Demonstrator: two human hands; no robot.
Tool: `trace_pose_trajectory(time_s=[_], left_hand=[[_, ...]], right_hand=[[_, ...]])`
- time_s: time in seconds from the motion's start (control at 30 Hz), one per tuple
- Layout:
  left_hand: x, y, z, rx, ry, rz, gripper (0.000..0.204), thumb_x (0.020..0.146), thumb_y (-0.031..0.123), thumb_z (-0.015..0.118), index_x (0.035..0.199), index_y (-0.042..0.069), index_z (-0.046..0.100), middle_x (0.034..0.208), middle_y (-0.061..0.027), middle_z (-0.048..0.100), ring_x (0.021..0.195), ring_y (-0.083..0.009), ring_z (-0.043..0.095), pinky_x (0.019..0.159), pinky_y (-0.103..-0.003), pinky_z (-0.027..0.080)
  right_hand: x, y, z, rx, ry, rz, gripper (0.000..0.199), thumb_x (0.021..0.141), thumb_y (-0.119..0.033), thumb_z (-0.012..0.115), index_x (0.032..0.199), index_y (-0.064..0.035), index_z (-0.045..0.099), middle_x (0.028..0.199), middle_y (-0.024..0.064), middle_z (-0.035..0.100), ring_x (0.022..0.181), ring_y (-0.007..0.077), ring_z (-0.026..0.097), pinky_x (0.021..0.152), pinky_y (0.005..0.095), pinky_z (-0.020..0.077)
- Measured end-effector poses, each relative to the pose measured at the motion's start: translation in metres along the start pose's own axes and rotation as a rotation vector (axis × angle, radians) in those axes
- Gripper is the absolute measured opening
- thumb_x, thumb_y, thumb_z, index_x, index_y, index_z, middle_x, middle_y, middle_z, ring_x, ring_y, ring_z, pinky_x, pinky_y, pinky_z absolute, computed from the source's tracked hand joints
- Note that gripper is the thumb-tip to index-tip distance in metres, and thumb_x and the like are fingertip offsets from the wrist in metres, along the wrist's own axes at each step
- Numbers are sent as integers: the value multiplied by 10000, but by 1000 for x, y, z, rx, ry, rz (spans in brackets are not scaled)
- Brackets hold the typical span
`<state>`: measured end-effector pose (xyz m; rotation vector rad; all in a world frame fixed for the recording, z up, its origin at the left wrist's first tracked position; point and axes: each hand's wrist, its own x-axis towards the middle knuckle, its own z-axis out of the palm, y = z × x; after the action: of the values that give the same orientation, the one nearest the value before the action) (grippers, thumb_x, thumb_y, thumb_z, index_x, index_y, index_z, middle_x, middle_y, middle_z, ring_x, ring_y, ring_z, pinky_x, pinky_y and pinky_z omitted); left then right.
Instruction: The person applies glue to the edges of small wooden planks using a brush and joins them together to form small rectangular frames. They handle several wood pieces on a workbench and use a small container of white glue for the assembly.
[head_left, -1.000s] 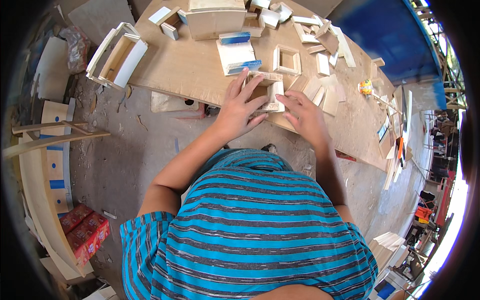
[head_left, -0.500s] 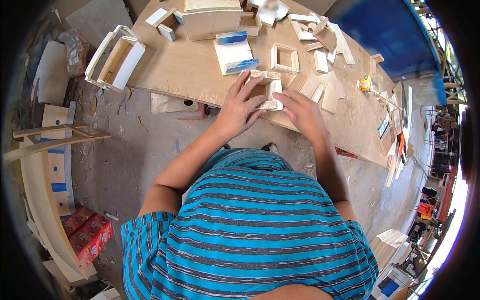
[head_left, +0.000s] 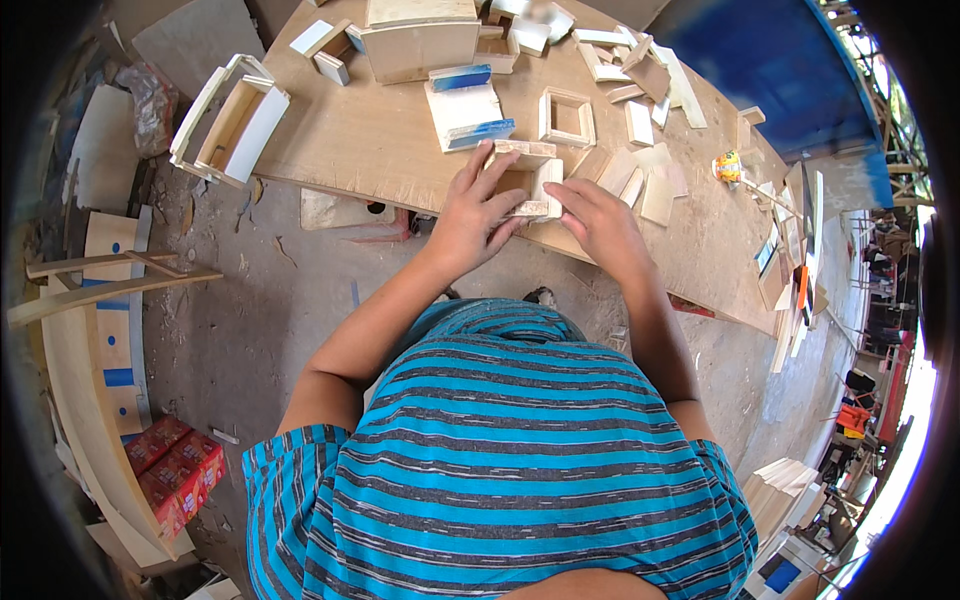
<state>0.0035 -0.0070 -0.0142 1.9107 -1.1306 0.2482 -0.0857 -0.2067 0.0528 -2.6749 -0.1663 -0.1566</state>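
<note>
A small open wooden box frame [head_left: 549, 174] rests at the near edge of the plywood table [head_left: 380, 160]. My left hand [head_left: 472, 215] grips its left side, fingers bent over the top and thumb near the lower edge. At the right wall, my right hand [head_left: 600, 222] has its fingertips pressed against the pale wood. Its other fingers are curled and partly hidden. Just beyond the box lies a white board with two blue-painted strips [head_left: 466, 105]. A similar square wooden frame [head_left: 567, 117] sits to the right of that board.
Loose wood offcuts [head_left: 650, 185] lie right of my hands. A larger wooden box [head_left: 420, 45] stands at the back. A yellow cup [head_left: 727, 166] is on the table's right side. A slatted wooden frame [head_left: 232, 120] stands off the table's left edge. Red cartons [head_left: 180, 475] sit lower left.
The view has shifted very slightly. Both hands stay on the box frame, with the right fingertips moved a little along its right wall.
</note>
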Motion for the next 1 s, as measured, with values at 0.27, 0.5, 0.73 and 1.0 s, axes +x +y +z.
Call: trace_pose_trajectory(time_s=[0.27, 0.5, 0.73, 1.0], left_hand=[[-1, -2, 0, 18, -24, 11, 392, 708, 169, 803, 1067, 81, 673, 1441, -166, 448, 1373, -462, 332, 1095, -517, 355], [-2, 2, -3, -177, 120, -69, 714, 840, 149, 656, 1468, 27, 339, 1545, -234, 258, 1434, -411, 248, 1157, -457, 236], [-6, -12, 21, -722, 168, -387, 786, 906, 136, 532, 1521, -60, 84, 1585, -205, 162, 1469, -284, 181, 1185, -370, 135], [-8, -9, 20, -782, 62, -360, 996, 779, 134, 606, 1524, -48, -29, 1590, -241, 96, 1480, -311, 125, 1187, -387, 119]], right_hand=[[-1, 0, 0, 66, -18, 17, 516, 766, 12, 691, 1253, -145, 618, 1172, 114, 622, 1004, 322, 630, 859, 386, 532], [-6, 0, 8, 292, 9, 208, 798, 779, -65, 741, 1472, -177, 363, 1190, 169, 595, 984, 300, 640, 827, 386, 539], [-9, 7, 32, 536, -7, 422, 845, 803, -23, 715, 1519, -105, 273, 1279, 211, 566, 1020, 224, 628, 841, 335, 550], [-12, 23, 58, 543, 80, 364, 791, 778, 17, 696, 1471, 0, 317, 1146, 207, 616, 954, 242, 646, 811, 326, 545]])
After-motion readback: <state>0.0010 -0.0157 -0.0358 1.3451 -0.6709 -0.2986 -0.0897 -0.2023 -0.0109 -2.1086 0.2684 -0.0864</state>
